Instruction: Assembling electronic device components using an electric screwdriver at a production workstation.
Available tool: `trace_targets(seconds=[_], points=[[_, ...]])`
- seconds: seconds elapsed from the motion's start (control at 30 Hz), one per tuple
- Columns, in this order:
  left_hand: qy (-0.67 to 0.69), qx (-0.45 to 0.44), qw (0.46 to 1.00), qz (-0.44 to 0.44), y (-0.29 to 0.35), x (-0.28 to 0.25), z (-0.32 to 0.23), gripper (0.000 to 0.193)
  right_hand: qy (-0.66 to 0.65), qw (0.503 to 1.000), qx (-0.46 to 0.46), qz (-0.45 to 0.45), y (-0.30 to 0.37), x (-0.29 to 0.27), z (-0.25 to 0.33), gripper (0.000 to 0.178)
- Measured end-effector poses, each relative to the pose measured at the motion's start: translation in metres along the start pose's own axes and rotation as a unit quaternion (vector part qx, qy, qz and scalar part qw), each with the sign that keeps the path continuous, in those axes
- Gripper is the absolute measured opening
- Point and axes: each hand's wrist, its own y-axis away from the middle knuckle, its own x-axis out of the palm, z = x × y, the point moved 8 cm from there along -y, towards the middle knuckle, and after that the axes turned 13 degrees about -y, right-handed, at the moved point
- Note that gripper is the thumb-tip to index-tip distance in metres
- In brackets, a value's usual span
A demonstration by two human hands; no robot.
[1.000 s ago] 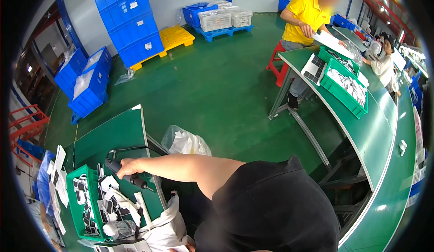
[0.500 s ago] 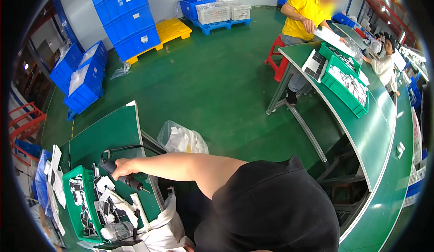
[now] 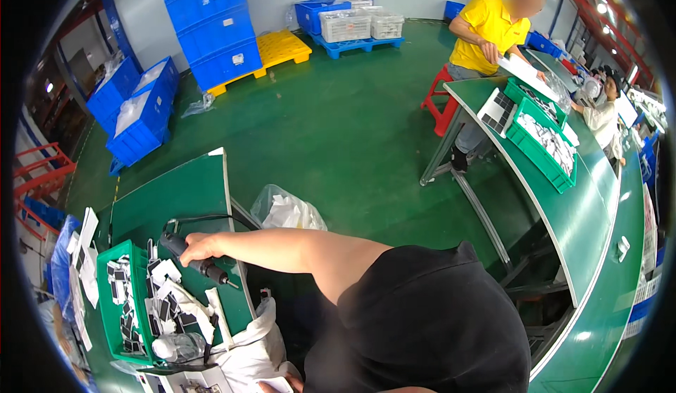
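Right hand [image 3: 199,248] wrapped around the corded power tool [image 3: 213,271], over the near table [image 3: 179,190].
From here I see the bit [image 3: 233,284] aimed toward the table's edge, though I can't tell whether the tool touches the green top. The left hand [image 3: 294,382] is mostly cut off, so I can't judge its grip. My worry: the cord [image 3: 204,217], running over the edge, could snag and twist the tool, or a slack grip could drop it onto the loose pieces [image 3: 165,310]. A green bin [image 3: 140,275] and a clear bottle [image 3: 182,347] crowd the surface. Beyond lie a green floor [image 3: 331,132], stacked blue crates [image 3: 218,35] on a yellow pallet [image 3: 289,46], and a co-worker [image 3: 486,30] at another table [image 3: 588,224].
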Motion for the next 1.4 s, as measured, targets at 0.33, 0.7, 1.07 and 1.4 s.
trace_targets(seconds=[0.33,0.7,1.07,1.4], points=[[0.189,-0.131,0.969,0.096,-0.039,-0.007,-0.013,0.067,-0.237,0.948,0.129,0.165,-0.015,-0.028,-0.015,0.056],[0.208,-0.139,0.962,0.108,-0.045,-0.028,-0.008,0.063,-0.401,0.828,0.003,0.393,0.097,0.13,0.094,0.081],[0.209,-0.157,0.957,0.124,-0.04,-0.021,0.003,0.068,-0.121,0.832,-0.267,0.471,0.167,0.277,0.153,0.052],[0.222,-0.161,0.956,0.107,-0.037,-0.026,0.005,0.067,-0.105,0.84,-0.256,0.467,0.166,0.318,0.12,0.03]])
